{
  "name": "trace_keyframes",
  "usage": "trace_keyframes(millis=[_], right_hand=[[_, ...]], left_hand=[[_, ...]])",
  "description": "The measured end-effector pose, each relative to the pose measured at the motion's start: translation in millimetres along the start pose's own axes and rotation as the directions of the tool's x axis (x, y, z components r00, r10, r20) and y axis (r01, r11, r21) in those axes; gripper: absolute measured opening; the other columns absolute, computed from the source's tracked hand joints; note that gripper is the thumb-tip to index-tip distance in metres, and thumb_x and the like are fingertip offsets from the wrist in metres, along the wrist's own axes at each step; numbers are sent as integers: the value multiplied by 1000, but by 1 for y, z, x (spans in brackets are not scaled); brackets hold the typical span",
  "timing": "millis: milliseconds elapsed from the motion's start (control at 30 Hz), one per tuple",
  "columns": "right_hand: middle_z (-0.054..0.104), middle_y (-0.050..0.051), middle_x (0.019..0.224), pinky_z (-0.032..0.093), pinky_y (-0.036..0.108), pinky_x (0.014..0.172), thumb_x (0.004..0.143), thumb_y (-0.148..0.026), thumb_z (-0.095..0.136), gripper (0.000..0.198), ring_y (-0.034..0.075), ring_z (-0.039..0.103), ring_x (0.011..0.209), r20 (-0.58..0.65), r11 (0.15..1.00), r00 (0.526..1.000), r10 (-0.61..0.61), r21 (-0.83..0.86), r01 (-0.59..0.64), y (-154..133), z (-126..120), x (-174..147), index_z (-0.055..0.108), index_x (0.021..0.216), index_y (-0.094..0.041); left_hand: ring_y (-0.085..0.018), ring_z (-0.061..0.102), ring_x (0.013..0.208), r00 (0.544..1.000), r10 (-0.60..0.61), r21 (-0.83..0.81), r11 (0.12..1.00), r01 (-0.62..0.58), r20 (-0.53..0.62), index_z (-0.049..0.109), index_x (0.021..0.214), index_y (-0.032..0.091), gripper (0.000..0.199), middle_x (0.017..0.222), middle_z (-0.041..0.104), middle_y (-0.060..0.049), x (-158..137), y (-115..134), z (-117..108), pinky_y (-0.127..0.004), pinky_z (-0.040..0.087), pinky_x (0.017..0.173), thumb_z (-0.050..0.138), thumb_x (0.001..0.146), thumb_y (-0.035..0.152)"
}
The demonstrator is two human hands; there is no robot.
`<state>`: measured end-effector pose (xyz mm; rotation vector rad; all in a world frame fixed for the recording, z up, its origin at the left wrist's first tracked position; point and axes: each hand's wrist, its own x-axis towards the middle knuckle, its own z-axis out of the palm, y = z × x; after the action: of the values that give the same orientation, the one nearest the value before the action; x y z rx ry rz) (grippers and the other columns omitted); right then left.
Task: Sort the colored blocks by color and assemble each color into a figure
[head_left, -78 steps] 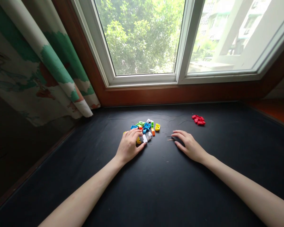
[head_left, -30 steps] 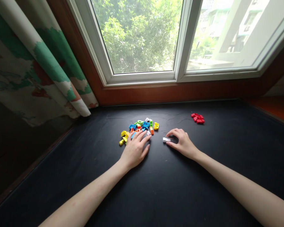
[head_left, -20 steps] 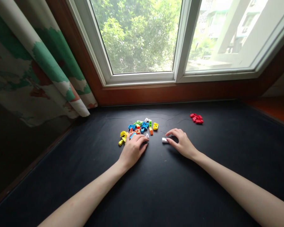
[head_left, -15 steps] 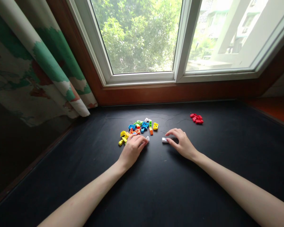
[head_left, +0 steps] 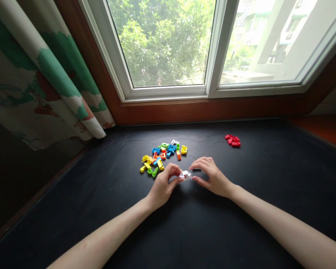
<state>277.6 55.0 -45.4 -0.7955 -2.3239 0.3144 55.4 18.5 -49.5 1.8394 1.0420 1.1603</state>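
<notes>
My left hand (head_left: 165, 185) is closed, with thumb and forefinger pinching the left end of a small white toy block (head_left: 186, 174) just above the black table. My right hand (head_left: 211, 176) is open at the block's right side. Its thumb and forefinger are spread around that end, and whether they touch it I cannot tell. Part of another pale piece (head_left: 196, 170) shows on the table between the right hand's fingers, the remainder hidden. A loose pile of yellow, green, orange, blue and white blocks (head_left: 160, 164) lies beyond my left hand.
Several red blocks (head_left: 233, 141) form a separate cluster at the far right. A black cover (head_left: 168, 231) spreads over the table. Behind it runs a wooden sill (head_left: 168, 112) below a white-framed window, and a patterned curtain (head_left: 81, 97) hangs at the left.
My left hand has moved right and nearer to me with the white block, away from the pile. My right hand has left the white piece on the table and come beside that block.
</notes>
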Motion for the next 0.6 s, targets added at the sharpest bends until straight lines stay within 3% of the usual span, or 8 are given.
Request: trace_keyframes(millis=[167,367,533,600], right_hand=[[69,5,98,39,39,91,90,-33,63,18,23,59,98,4,998,1000,-16,55,15,-3,4,-1,60,105,-24],[70,4,94,40,37,89,89,-30,63,22,21,60,94,-20,996,1000,14,86,-12,-2,5,-1,60,110,-24],[69,4,91,39,37,88,91,-28,60,17,20,60,92,-4,998,999,-36,51,36,-3,2,1,62,107,-23],[69,4,91,40,37,87,90,-28,60,16,21,60,91,-40,999,999,9,54,-6,1,-1,1,62,105,-22]], left_hand=[[-17,67,85,998,-58,-40,997,59,38,46,92,22,15,91,65,-3,2,-3,-1,-30,56,81,60,87,24],[-15,65,83,998,-34,-46,998,37,56,48,93,21,16,91,63,-2,2,-1,1,-29,55,80,62,87,24],[-16,66,91,997,-48,-26,998,50,57,50,98,20,14,98,64,-3,2,1,1,-32,55,87,61,89,24],[-17,66,96,998,-47,-21,999,48,52,51,102,20,13,103,64,-4,2,2,0,-34,54,91,58,91,24]])
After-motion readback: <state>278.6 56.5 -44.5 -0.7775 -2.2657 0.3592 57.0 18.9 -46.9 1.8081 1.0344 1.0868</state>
